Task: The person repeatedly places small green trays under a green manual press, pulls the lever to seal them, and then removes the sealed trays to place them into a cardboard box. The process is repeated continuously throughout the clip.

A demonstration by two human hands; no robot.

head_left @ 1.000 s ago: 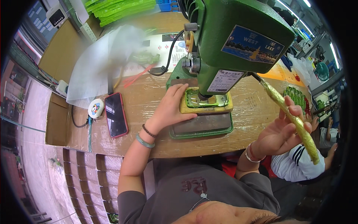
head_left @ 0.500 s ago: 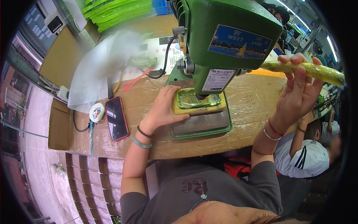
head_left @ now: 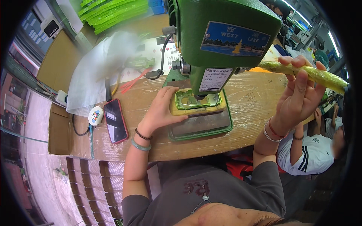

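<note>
My left hand (head_left: pixel 160 109) rests around the left end of a yellow block (head_left: pixel 203 111), thumb along its front side and fingers behind. In the block sits a bright green plastic frame (head_left: pixel 181 101) with a see-through middle. The block stands on the base plate (head_left: pixel 201 126) of a green bench drill press (head_left: pixel 230 22). Its dark chuck (head_left: pixel 200 96) hangs right over the frame; the tip is hard to make out. My right hand (head_left: pixel 299 88), raised at the right, is closed around the press's lever (head_left: pixel 328 78), which is wrapped in yellowish film.
Left of the press lie a phone (head_left: pixel 116 120) in a red case and a round white gadget (head_left: pixel 95 115). Behind are a clear plastic bag (head_left: pixel 88 83), orange-red strips (head_left: pixel 135 81) and stacked bright green pieces (head_left: pixel 113 13). A co-worker in a white shirt (head_left: pixel 307 156) sits at right.
The view has shifted slightly, so the press appears a little further left. The lever's outer end sits slightly lower. Both hands keep their grips.
</note>
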